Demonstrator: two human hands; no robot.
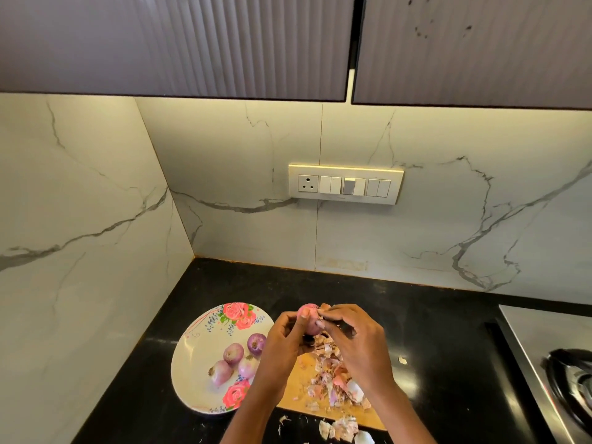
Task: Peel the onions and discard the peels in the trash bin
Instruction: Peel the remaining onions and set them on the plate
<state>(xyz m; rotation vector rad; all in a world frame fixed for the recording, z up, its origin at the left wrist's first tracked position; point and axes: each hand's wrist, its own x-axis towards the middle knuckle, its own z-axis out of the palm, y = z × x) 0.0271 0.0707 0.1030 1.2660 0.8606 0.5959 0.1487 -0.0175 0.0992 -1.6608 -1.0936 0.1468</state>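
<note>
My left hand point(283, 339) grips a small pink onion point(308, 318) above the wooden cutting board point(299, 384). The fingertips of my right hand point(355, 344) pinch a dry strip of peel point(325, 307) at the top of that onion. A heap of onion peels point(333, 376) lies on the board under my hands. More peels point(342, 427) sit on the counter in front of the board. To the left, a white floral plate point(192, 350) holds several peeled onions point(238, 358). No trash bin is in view.
The black countertop point(432, 331) runs into a corner of marble-look wall tiles. A steel gas stove point(551, 357) with a black burner stands at the right edge. A switch panel point(346, 184) is on the back wall, and grey cabinets hang overhead. One peel scrap point(402, 360) lies right of the board.
</note>
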